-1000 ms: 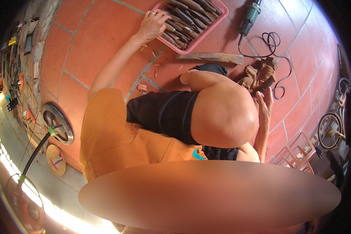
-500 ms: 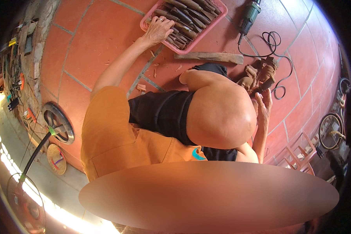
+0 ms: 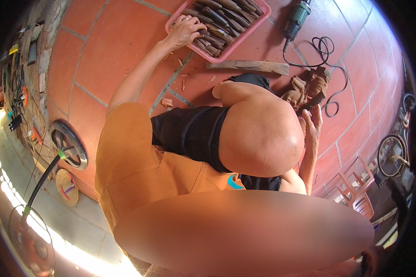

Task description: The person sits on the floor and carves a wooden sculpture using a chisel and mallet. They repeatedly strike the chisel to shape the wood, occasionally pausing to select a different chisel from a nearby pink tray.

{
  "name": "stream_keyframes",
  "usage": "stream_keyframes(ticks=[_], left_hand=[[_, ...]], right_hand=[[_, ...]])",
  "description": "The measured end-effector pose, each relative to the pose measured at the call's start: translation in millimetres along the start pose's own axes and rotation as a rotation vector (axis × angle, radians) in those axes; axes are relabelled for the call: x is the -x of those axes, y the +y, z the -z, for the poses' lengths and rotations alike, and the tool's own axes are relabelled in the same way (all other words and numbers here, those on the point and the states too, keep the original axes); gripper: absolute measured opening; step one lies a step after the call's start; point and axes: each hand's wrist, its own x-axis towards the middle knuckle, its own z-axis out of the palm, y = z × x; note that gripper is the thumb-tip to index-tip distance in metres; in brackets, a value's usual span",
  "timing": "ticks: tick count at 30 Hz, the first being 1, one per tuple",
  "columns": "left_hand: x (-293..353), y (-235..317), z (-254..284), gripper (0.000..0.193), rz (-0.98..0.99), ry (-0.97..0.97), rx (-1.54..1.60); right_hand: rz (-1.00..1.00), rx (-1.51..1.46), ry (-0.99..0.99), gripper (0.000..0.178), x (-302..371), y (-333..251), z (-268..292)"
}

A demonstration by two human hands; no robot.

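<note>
At the upper middle, my left hand (image 3: 186, 31) lies over the left edge of a pink plastic tray (image 3: 221, 58). Its fingers are apart and bent loosely down among the carving chisels (image 3: 224, 19), with no tool visibly gripped. Several dark, slender chisels fill this tray. To the right, beyond my bare knee, my right hand (image 3: 313, 121) is up against the lower end of a brown wooden carving (image 3: 309, 87). Thumb and fingers close on its dark end; part of the grip is hidden by the knee and the carving.
A long wooden strip (image 3: 247, 68) lies below the tray. Upper right is a green power tool (image 3: 296, 22), its black cord (image 3: 344, 78) looping past the carving. Wood chips (image 3: 167, 102) dot the red tiles. A fan base (image 3: 69, 145) stands left, a pink chair (image 3: 356, 189) right.
My left hand has shifted slightly up and left over the tray's edge. My right hand and the carving look the same.
</note>
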Motion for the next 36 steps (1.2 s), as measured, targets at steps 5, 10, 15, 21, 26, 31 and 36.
stream_keyframes(ticks=[5,10,15,21,26,31,36], left_hand=[[-8.1,0.4,6.7,0.034,-0.015,0.074,-0.078],[-5.5,1.8,5.6,0.032,-0.039,0.264,-0.075],[19.7,0.9,9.1,0.023,0.04,0.085,-0.107],[31.6,9.9,8.0,0.016,0.061,0.118,-0.038],[0.7,14.4,8.5,0.028,0.021,0.295,-0.102],[-34.4,15.8,-0.2,0.027,-0.051,0.351,-0.185],[-34.3,13.1,-7.3,0.027,-0.017,0.261,-0.153]], right_hand=[[-0.001,0.058,0.053,0.039,3.5,-6.4,-2.8],[-0.004,0.072,0.087,0.04,2.8,1.1,3.9],[0.019,0.025,0.008,0.043,1.6,6.0,12.0],[-0.013,0.084,0.086,0.044,4.4,-1.2,4.0],[-0.005,0.069,0.067,0.042,4.1,-5.3,0.3],[-0.019,0.031,0.061,0.04,5.6,-6.0,0.4],[-0.013,0.036,0.066,0.04,6.2,-6.1,0.5]])
